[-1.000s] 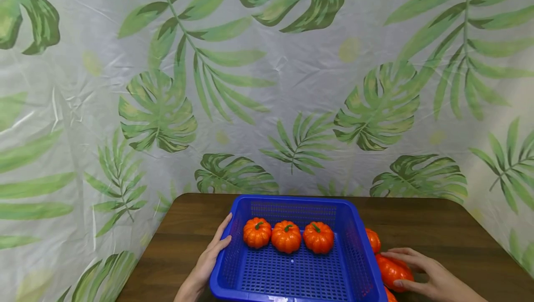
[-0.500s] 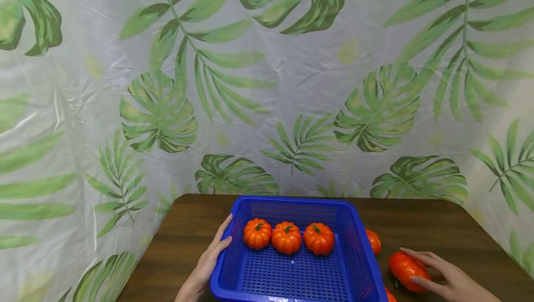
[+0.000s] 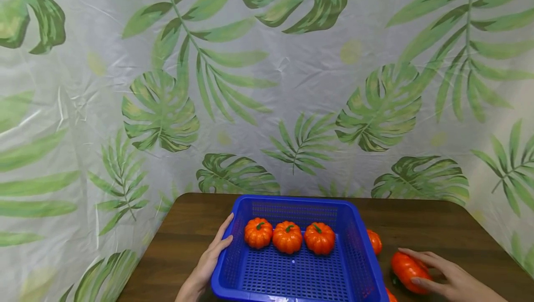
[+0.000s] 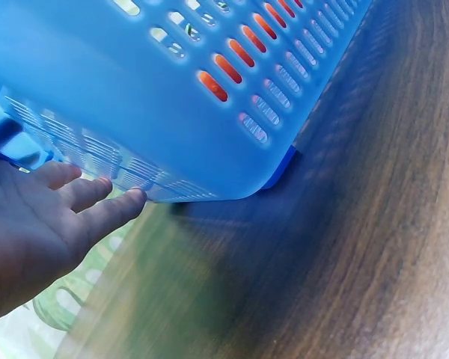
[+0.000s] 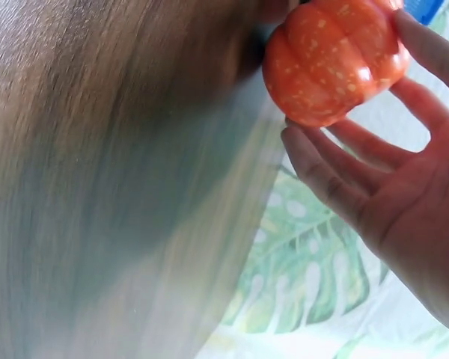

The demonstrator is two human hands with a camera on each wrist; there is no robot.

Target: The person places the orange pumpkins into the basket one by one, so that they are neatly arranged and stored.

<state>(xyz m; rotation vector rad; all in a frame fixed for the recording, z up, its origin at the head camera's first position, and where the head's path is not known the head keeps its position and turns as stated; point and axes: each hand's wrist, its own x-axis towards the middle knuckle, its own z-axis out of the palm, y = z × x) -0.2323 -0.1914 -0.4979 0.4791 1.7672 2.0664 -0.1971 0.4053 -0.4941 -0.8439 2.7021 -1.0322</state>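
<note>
Three small orange pumpkins with green stems, the middle one [image 3: 287,237] among them, sit in a row toward the back of a blue perforated plastic basket [image 3: 317,288]. My left hand [image 3: 208,260] touches the basket's left side with fairly straight fingers, which the left wrist view shows against the outer wall. To the right of the basket, my right hand [image 3: 448,274] holds another orange pumpkin [image 3: 410,272] between thumb and fingers, its green stem facing left. In the right wrist view, that ribbed, yellow-flecked pumpkin [image 5: 329,63] sits at the fingertips.
Against the basket's outer right side lies one more orange pumpkin [image 3: 374,241], partly hidden by the rim. Another orange piece [image 3: 391,295] shows at the bottom edge. All rest on a dark brown wooden table [image 3: 442,228] before a leaf-patterned curtain [image 3: 292,84].
My right hand has moved rightward with the pumpkin, away from the basket and the other pumpkins; it has hardly shifted in the last half second. The left hand and basket have stayed in place.
</note>
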